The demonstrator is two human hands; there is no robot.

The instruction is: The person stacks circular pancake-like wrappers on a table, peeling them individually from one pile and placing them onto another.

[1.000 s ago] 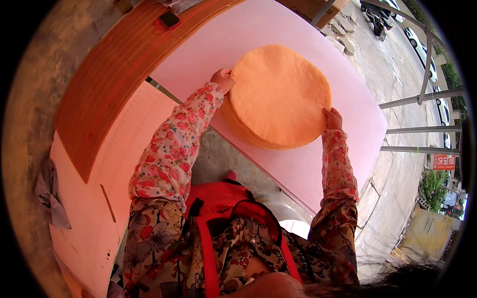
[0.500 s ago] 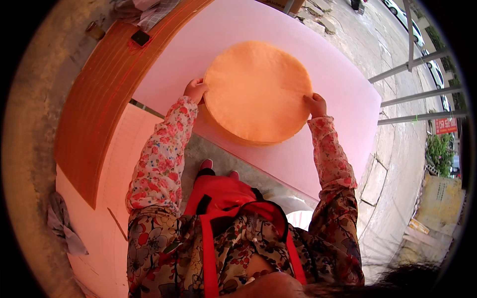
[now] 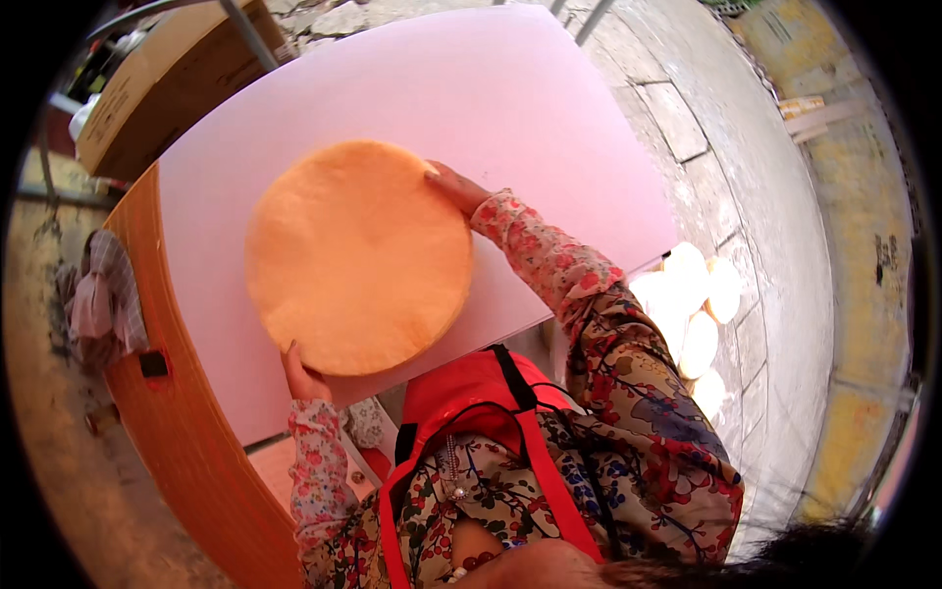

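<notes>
A wide, thick round disc (image 3: 358, 255), orange-yellow with a slightly uneven surface, lies flat on the pale pink tabletop (image 3: 549, 128). Its edge looks layered, like a stack of thin round sheets, though I cannot tell for certain. My left hand (image 3: 305, 377) grips the rim on the near side, its thumb up against the edge and the other fingers mostly hidden. On the far right of the rim, my right hand (image 3: 455, 187) closes with its fingertips at the top edge. Floral sleeves cover both my forearms.
A brown wooden board (image 3: 182, 393) borders the table on the left, with a black phone-like object (image 3: 153, 363) and bundled cloth (image 3: 103, 299) there. Behind stands a cardboard box (image 3: 182, 83). Several bright round pieces (image 3: 699, 344) are beyond the table's right side.
My view has turned, so the table and disc appear rotated and the disc sits further left in the picture. Both hands remain at the disc's rim.
</notes>
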